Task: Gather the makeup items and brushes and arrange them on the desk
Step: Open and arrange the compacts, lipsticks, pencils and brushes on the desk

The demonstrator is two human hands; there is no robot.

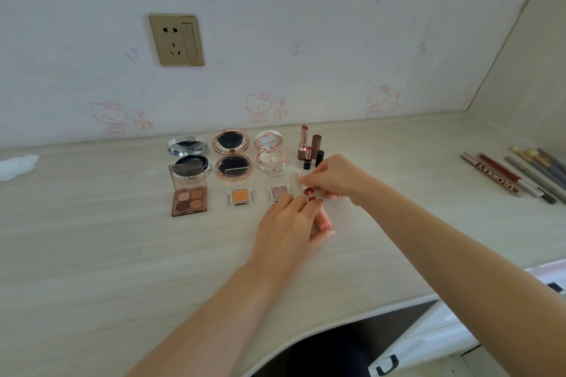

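Both hands meet mid-desk: the left hand [291, 220] grips a pink tube [323, 220] lying on the desk [92, 254], while the right hand [333, 177] pinches its small applicator [307, 191] just above. Open compacts [232, 153], palettes [189, 193] and upright lipsticks [309, 148] crowd the strip behind, near the wall. Brushes and pencils [517, 174] lie at the right edge. Bare desk spreads left and toward the front edge.

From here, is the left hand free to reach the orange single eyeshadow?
Probably not at once: the left hand grips a pink tube, though the orange eyeshadow lies unobstructed nearby.
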